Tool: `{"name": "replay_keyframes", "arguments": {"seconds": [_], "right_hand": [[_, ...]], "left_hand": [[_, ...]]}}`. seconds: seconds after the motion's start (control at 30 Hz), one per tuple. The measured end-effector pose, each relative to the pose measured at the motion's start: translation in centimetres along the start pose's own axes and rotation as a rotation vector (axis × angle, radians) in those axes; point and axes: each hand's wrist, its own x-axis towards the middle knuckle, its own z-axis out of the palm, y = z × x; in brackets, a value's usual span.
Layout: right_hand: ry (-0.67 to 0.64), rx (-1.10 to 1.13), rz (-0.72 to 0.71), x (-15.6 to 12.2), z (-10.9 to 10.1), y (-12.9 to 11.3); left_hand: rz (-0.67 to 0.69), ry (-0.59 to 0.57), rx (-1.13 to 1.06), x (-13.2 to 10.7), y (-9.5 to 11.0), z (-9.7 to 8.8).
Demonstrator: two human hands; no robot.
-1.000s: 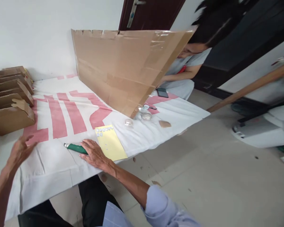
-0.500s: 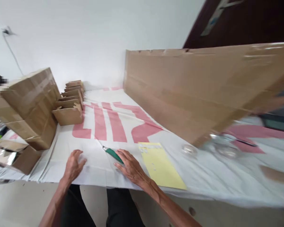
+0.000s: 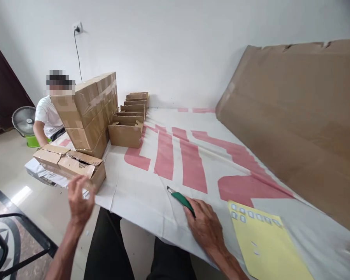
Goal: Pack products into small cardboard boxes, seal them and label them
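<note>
A green utility knife [image 3: 181, 199] lies low over the white cloth, its metal tip pointing away to the left. My right hand [image 3: 205, 223] is closed around the knife's rear end. My left hand [image 3: 81, 200] is raised at the near corner of a long cardboard box [image 3: 72, 161], fingers bent and apart, holding nothing. Whether its fingertips touch the box I cannot tell. The box's top flaps have a ragged gap between them. Right of my right hand lies a yellow sheet [image 3: 268, 241] with several small pale stickers along its top.
Taped cartons [image 3: 90, 112] are stacked behind the long box. Several small cardboard boxes [image 3: 125, 134] stand in a row beside them. A large cardboard panel [image 3: 297, 120] leans at the right. A person [image 3: 48, 116] sits beyond the cartons, near a fan [image 3: 25, 120].
The view has swung left, bringing the person and fan into sight. My left hand has moved left to the long box. My right hand has closed on the utility knife.
</note>
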Motion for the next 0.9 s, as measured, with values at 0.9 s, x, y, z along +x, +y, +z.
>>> {"name": "replay_keyframes", "arguments": {"seconds": [0.9], "right_hand": [[0.141,-0.014,-0.008,1.3,-0.7,-1.4]], "left_hand": [[-0.518,-0.186,0.003,5.9,-11.0,0.5]]}}
